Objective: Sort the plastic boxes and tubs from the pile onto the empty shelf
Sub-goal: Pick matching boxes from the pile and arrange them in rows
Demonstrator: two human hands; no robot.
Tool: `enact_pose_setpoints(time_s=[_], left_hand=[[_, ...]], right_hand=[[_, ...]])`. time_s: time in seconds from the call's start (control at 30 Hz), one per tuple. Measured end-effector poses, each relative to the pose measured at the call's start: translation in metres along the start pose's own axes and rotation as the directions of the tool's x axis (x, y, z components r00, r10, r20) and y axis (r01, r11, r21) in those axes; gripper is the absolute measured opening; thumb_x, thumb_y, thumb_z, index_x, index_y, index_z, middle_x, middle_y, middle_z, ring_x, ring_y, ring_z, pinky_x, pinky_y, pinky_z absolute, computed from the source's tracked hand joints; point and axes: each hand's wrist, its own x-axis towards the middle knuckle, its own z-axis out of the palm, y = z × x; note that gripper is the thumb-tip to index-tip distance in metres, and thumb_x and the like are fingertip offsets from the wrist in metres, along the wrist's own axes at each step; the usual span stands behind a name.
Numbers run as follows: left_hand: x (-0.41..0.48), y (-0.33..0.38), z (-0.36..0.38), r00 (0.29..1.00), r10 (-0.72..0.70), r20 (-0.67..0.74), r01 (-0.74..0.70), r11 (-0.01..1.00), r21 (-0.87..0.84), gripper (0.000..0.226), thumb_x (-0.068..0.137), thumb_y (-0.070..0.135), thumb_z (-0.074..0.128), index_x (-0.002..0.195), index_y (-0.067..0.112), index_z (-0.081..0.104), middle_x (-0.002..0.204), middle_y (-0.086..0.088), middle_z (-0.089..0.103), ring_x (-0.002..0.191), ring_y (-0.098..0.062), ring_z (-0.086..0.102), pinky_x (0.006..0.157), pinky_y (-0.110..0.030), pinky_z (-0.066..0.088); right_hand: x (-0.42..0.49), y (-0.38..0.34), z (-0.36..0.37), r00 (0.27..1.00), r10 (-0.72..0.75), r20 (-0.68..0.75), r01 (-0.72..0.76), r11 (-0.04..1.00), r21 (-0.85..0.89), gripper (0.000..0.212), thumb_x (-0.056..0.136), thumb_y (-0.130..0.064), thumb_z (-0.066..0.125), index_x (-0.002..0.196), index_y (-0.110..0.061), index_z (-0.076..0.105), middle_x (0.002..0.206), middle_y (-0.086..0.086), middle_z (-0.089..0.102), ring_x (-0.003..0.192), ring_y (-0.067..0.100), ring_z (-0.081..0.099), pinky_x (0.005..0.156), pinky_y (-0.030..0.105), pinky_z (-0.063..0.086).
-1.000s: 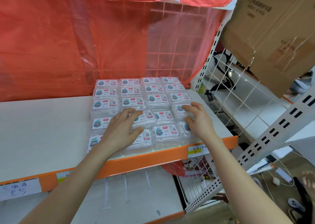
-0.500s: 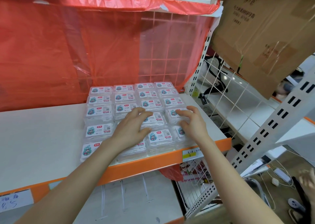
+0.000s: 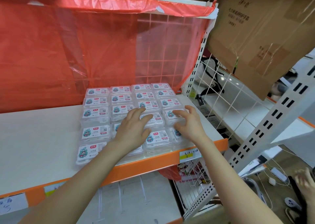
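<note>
Forearms reach over the orange front edge of the white shelf, seen from the head camera. The plastic boxes sit in tight rows, four across, filling the shelf's right end from the front edge back to the red plastic sheet. The left hand lies palm down on the middle columns, its fingers straight and spread across the lids, holding nothing. The right hand arches over the outer box in the rightmost column, second row from the front. Its fingers curl over the lid and its thumb presses the near side, gripping it. A wire grid panel closes the shelf's right end, and a cardboard carton hangs above it.
</note>
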Motion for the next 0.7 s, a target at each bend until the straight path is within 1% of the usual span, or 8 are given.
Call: enact_pose_setpoints(time_s=[0.1,0.2,0.27,0.33,0.43,0.53,0.6,0.7], left_hand=[[-0.012,0.005,0.002,0.999,-0.020,-0.044,0.019,0.999,-0.035,0.049,0.089,0.032,0.051,0.136,0.017,0.045,0.145,-0.011,0.033,0.134,-0.030,0.024,0.107,-0.040,0.026],[-0.023,0.010,0.009,0.996,-0.015,-0.093,0.010,0.999,-0.049,0.053,0.080,0.042,0.046,0.122,0.013,0.060,0.130,-0.017,0.051,0.120,-0.037,0.045,0.092,-0.048,0.042],[-0.026,0.011,0.013,0.997,-0.019,-0.077,0.018,1.000,-0.016,0.054,0.079,0.045,0.040,0.116,0.014,0.064,0.121,-0.017,0.058,0.111,-0.038,0.053,0.084,-0.050,0.048],[-0.027,0.011,0.015,0.999,-0.015,-0.050,0.017,1.000,0.025,0.056,0.079,0.046,0.037,0.115,0.014,0.065,0.118,-0.017,0.060,0.108,-0.038,0.056,0.081,-0.051,0.050],[-0.027,0.012,0.016,1.000,-0.003,-0.018,0.003,1.000,0.008,0.067,0.080,0.052,0.027,0.127,0.015,0.056,0.133,-0.017,0.050,0.123,-0.038,0.045,0.095,-0.052,0.041],[-0.026,0.013,0.015,0.999,-0.026,0.042,0.025,0.999,0.022,0.090,0.068,0.063,0.000,0.145,0.026,0.026,0.154,-0.004,0.018,0.141,-0.023,0.010,0.113,-0.042,0.018],[-0.025,0.013,0.014,0.997,-0.034,0.072,0.030,0.998,0.049,0.093,0.064,0.063,-0.007,0.147,0.029,0.017,0.155,0.000,0.009,0.141,-0.019,0.002,0.114,-0.038,0.014],[-0.024,0.014,0.013,0.996,-0.032,0.087,0.026,0.997,0.066,0.088,0.068,0.065,-0.002,0.147,0.029,0.015,0.155,0.001,0.007,0.141,-0.019,0.000,0.114,-0.037,0.014]], right_hand=[[-0.004,-0.005,0.000,0.997,-0.064,-0.044,0.058,0.990,-0.131,0.049,0.084,-0.017,0.061,0.131,-0.026,0.050,0.147,0.008,0.026,0.135,0.029,0.020,0.106,0.039,0.024],[-0.008,-0.008,0.006,0.984,-0.131,-0.118,0.106,0.974,-0.198,0.042,0.087,-0.023,0.060,0.128,-0.023,0.054,0.144,0.008,0.034,0.131,0.029,0.027,0.103,0.042,0.027],[-0.009,-0.009,0.011,0.982,-0.135,-0.132,0.102,0.968,-0.231,0.035,0.089,-0.025,0.056,0.124,-0.022,0.058,0.139,0.008,0.040,0.128,0.029,0.032,0.100,0.043,0.029],[-0.009,-0.008,0.014,0.984,-0.124,-0.131,0.089,0.965,-0.247,0.033,0.091,-0.026,0.053,0.123,-0.022,0.059,0.136,0.008,0.043,0.126,0.029,0.034,0.099,0.042,0.029],[-0.008,-0.007,0.016,0.982,-0.129,-0.135,0.092,0.964,-0.250,0.032,0.092,-0.026,0.052,0.123,-0.022,0.059,0.135,0.008,0.044,0.127,0.030,0.033,0.099,0.042,0.029],[-0.008,-0.008,0.016,0.984,-0.123,-0.129,0.089,0.966,-0.241,0.032,0.093,-0.026,0.051,0.124,-0.022,0.058,0.135,0.008,0.044,0.127,0.028,0.032,0.099,0.042,0.028],[-0.008,-0.008,0.016,0.985,-0.121,-0.123,0.088,0.966,-0.244,0.033,0.093,-0.025,0.050,0.125,-0.023,0.057,0.136,0.007,0.043,0.128,0.028,0.031,0.100,0.041,0.027],[-0.009,-0.009,0.015,0.986,-0.120,-0.118,0.087,0.963,-0.255,0.033,0.094,-0.023,0.049,0.126,-0.023,0.056,0.136,0.007,0.043,0.128,0.028,0.031,0.100,0.041,0.027]])
